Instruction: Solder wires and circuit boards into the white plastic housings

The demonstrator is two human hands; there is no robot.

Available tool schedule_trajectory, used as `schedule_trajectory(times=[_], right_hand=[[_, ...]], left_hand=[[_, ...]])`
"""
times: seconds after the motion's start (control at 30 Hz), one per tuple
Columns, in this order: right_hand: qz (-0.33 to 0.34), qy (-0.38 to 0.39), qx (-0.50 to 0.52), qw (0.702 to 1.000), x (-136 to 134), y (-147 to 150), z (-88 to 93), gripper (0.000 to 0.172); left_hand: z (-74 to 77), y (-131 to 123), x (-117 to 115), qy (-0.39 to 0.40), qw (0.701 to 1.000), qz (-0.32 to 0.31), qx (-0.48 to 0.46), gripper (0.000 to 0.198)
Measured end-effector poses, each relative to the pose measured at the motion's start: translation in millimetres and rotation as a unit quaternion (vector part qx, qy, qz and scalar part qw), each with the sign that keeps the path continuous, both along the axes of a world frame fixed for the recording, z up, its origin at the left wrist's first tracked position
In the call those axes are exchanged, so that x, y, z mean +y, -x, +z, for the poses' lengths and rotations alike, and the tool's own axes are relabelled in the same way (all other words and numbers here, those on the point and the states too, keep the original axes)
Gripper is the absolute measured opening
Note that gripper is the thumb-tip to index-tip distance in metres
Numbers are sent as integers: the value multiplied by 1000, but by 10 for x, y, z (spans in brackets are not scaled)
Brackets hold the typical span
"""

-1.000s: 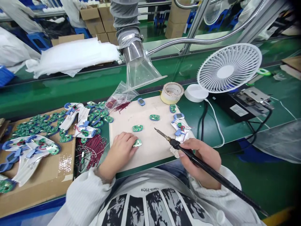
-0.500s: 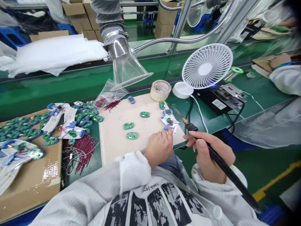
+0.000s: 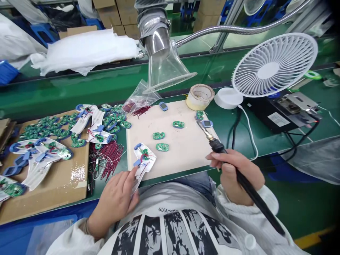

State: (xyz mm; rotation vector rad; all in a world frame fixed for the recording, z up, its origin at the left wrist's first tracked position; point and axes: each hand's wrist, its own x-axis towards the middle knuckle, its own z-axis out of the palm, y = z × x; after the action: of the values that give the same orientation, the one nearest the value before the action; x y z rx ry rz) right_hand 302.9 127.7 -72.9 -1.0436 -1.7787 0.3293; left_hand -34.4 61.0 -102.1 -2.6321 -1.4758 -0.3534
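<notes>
My right hand [image 3: 237, 177] is closed around the black handle of a soldering iron [image 3: 216, 145], its metal tip pointing up and left over the mat's right side. My left hand [image 3: 117, 196], at the mat's front left corner, grips a white plastic housing [image 3: 149, 160] by its lower end. Blue parts, a small green board and red wires sit inside this housing. On the beige mat [image 3: 183, 152] lie several loose green circuit boards [image 3: 162, 147]. One blue-framed display [image 3: 163, 106] is at the mat's back, and another display [image 3: 207, 124] lies near the iron's tip.
Left of the mat, cardboard [image 3: 61, 177] carries piled green boards [image 3: 47, 127] and wired white housings [image 3: 44, 159]. Dark red wires [image 3: 113, 159] lie between. A tape roll [image 3: 200, 96], white fan [image 3: 275, 65] and black soldering station [image 3: 268, 115] stand behind. A clear extraction hood [image 3: 167, 71] hangs above.
My left hand has moved from the mat's right side to its front left, carrying the white housing. My right hand still holds the soldering iron. The view has shifted left.
</notes>
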Motion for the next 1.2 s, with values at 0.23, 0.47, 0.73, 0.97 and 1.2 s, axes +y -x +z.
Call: schedule_trajectory(times=[0.23, 0.47, 0.73, 0.97, 1.2], right_hand=[[146, 34, -26, 988, 160, 373, 53, 26], [142, 62, -119, 981, 305, 646, -119, 11], [171, 91, -141, 971, 372, 920, -300, 16], [202, 74, -70, 974, 325, 1170, -386, 15], [148, -34, -102, 983, 348, 1244, -341, 12]], left_hand=[[132, -51, 166, 41, 988, 97, -114, 36], [105, -69, 771, 88, 979, -21, -184, 30], [53, -32, 1057, 107, 967, -118, -197, 17], [-23, -83, 1063, 75, 962, -82, -249, 9], [-21, -144, 1017, 100, 963, 28, -248, 5]])
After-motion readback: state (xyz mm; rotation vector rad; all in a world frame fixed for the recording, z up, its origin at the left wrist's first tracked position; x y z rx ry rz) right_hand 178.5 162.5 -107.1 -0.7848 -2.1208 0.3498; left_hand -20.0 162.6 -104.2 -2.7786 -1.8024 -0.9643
